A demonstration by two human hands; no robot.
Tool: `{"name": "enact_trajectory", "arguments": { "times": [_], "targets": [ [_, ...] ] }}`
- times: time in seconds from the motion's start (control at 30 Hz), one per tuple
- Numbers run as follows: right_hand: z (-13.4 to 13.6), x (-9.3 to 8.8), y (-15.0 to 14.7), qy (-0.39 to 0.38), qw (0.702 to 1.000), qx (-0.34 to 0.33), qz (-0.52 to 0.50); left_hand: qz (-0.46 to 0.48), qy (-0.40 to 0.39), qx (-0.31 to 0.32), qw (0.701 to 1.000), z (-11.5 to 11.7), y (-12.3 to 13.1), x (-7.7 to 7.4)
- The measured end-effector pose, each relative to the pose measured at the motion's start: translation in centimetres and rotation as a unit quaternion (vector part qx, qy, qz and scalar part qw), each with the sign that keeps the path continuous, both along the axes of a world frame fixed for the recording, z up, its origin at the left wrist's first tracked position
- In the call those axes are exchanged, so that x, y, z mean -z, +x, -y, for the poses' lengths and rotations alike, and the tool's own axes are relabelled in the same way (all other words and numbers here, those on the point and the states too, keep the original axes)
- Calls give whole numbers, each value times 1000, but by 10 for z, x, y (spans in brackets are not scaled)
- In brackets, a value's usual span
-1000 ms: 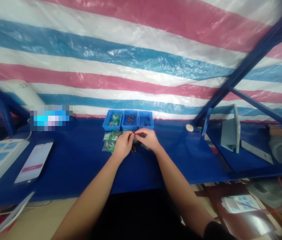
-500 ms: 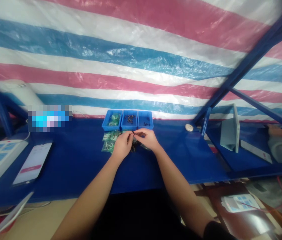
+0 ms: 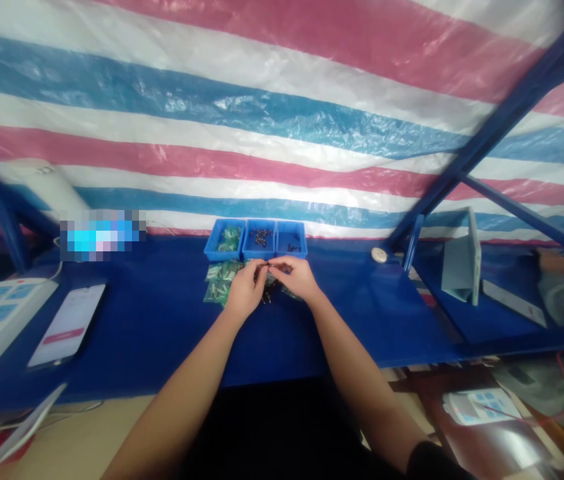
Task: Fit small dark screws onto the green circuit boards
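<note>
The rear wall is hung with a pink, white and blue striped plastic tarpaulin (image 3: 262,100), crossed by blue steel frame struts (image 3: 507,127), above a blue workbench top (image 3: 362,333).

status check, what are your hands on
Left grip and right grip pinching a tiny dark part; green plastic bags by left grip; blue three-bin plastic tray just ahead

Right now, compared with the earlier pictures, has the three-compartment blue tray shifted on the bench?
No. The blue tray sits in the same place relative to the round white disc on the bench top, with no visible shift either way.
</note>
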State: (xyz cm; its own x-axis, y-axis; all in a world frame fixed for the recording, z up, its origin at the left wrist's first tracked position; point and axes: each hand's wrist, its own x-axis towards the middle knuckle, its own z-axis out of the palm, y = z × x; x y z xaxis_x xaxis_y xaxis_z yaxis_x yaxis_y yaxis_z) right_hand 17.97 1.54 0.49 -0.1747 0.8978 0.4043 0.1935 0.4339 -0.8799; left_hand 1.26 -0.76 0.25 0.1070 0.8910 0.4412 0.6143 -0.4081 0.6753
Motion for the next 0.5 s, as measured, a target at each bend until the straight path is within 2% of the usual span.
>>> {"name": "enact_trajectory", "arguments": {
  "times": [0.5],
  "targets": [
    [0,-3,-1,-31,999,8,-19,15,14,5,1000,-1,0,3]
  ]
}}
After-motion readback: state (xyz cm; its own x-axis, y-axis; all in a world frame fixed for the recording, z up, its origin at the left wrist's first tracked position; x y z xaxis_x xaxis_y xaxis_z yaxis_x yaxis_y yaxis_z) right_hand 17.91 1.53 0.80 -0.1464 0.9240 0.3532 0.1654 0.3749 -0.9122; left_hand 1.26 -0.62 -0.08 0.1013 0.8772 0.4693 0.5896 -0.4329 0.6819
